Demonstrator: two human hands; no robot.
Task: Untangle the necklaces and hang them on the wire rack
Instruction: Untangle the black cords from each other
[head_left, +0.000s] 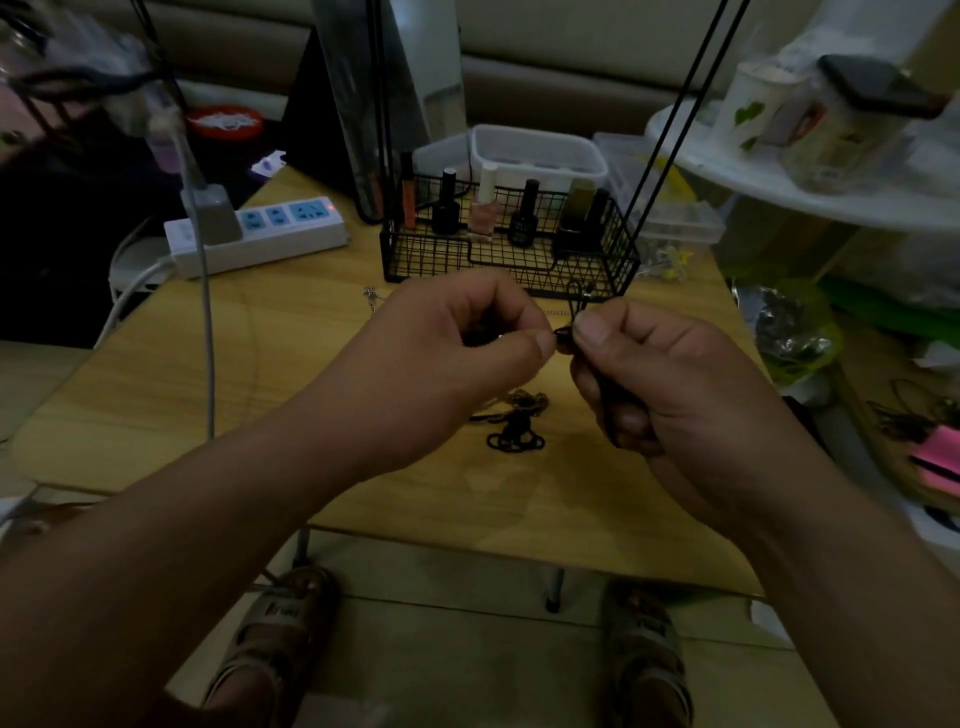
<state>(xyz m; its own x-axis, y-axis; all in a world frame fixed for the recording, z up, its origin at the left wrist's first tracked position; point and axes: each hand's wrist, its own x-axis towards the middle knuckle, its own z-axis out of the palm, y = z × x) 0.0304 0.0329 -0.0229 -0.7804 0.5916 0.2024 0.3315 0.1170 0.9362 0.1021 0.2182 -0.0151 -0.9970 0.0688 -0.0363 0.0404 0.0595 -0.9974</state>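
The person is holding both hands up over the bench (208, 395), close in front of the wire rack (415, 260). The left hand (467, 343) is pinching a small dark point of a black cord (574, 304) between thumb and forefinger. The right hand (660, 374) is pinching the same point from the other side, and its lower fingers are curling round the rest of the cord. The two thumbs are nearly touching. The light is too weak to tell whether this point is a knot or a clasp.

To do this step well, the person is probably needing a soft touch. Pulling hard is likely making any knot tighter, so it seems better to be pushing the strands toward each other and opening a small gap with a nail. The right hand is best holding the loose length quiet, so that it is not catching again.

The cord is looking thin, black and dull, and it is making a small loop above the right thumb. Under the hands, the other necklaces (517, 423) are lying on the bench in a small heap, a gold-coloured chain touching a black lace-like piece with round loops. A thin silver chain (370, 295) is lying apart, near the left front corner of the rack. No necklace seems to be hanging on the rack yet, though the hands are hiding part of its front.
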